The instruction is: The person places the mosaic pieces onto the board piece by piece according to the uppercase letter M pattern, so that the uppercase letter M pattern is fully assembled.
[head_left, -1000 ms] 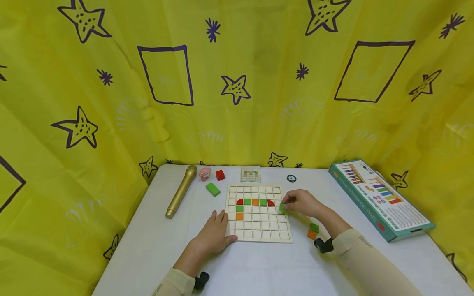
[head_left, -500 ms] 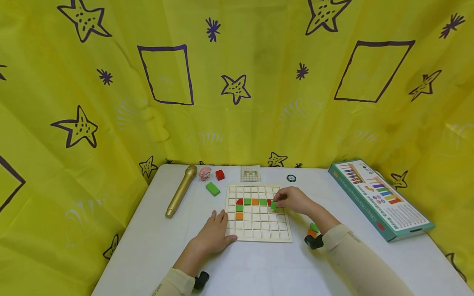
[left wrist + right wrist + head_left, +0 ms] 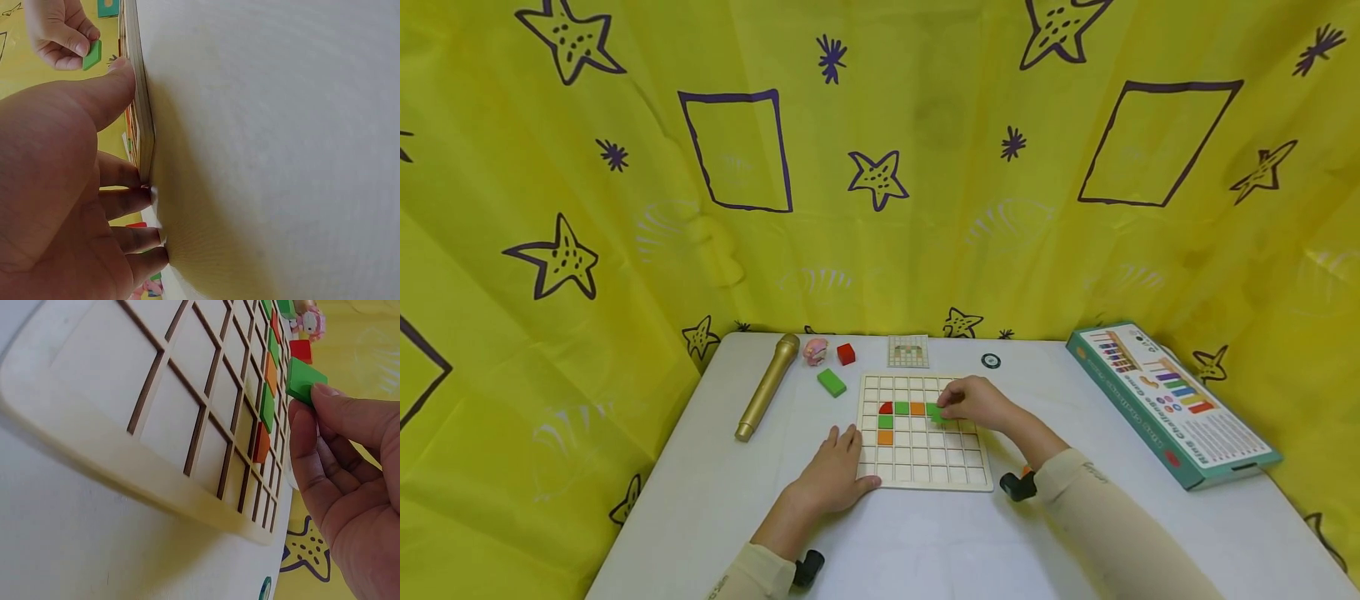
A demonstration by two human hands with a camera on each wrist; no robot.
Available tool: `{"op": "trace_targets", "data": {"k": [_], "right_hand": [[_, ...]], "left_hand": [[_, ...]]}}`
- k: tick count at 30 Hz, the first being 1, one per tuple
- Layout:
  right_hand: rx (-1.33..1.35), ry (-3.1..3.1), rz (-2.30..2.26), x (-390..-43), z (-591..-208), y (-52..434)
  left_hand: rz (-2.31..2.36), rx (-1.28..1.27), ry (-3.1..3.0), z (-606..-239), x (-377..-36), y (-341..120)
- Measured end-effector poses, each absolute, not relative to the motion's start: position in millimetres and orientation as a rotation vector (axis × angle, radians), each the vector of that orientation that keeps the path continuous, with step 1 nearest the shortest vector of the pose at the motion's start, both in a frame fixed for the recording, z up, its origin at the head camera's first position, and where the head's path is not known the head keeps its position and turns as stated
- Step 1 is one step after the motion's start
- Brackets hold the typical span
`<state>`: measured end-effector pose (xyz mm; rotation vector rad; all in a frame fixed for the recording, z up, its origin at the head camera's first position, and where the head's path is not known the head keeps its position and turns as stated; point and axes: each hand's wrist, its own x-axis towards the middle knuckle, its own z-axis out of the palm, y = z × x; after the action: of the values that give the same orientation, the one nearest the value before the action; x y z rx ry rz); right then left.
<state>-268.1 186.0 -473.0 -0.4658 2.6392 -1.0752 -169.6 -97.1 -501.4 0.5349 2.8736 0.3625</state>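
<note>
Head view: a person sits at a white table (image 3: 925, 542) hung round with yellow star-printed cloth. A wooden grid board (image 3: 922, 467) lies in the middle, with red, green and orange tiles already seated in its upper rows. The left hand (image 3: 833, 477) lies flat, fingers straight, at the board's near left corner. The right hand (image 3: 976, 403) reaches over the board's upper right part and pinches a green square tile (image 3: 935, 412) just beside the row of placed tiles. Well apart on the table lie a gold microphone (image 3: 767, 387), a loose green block (image 3: 831, 382), a red cube (image 3: 846, 354), a small pink toy (image 3: 815, 351), a pattern card (image 3: 907, 351) and a teal game box (image 3: 1172, 404).

Left wrist view: the left hand (image 3: 62, 206) has relaxed fingertips against the grid board's edge (image 3: 142, 119), the thumb lying along it; nothing is gripped. The right hand (image 3: 61, 31) shows beyond with the green square tile (image 3: 92, 54).

Right wrist view: the right hand (image 3: 350, 481) holds the green square tile (image 3: 304, 380) between thumb and fingertip, tilted and lifted above the grid board (image 3: 125, 419), not yet in a cell.

Judging from this, a good placement would mean levelling the tile, squaring its edges to the cell walls and lowering it straight, while the left hand braces the board against sliding.
</note>
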Motion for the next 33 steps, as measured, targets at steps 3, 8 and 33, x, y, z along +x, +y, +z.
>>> {"op": "trace_targets", "data": {"k": [3,8,33], "right_hand": [[-0.468,2.633,-1.079,-270,-474,182],[-0.501,2.621,-1.078,-272,-477,176],[-0.494,2.594,-1.066,-273,-486,152]], "left_hand": [[0.359,0.533,2.874,-502,-170,-97],[0.362,0.525,2.869,-503,-171,-97],[0.361,0.562,2.874,-504,-171,-99]]}}
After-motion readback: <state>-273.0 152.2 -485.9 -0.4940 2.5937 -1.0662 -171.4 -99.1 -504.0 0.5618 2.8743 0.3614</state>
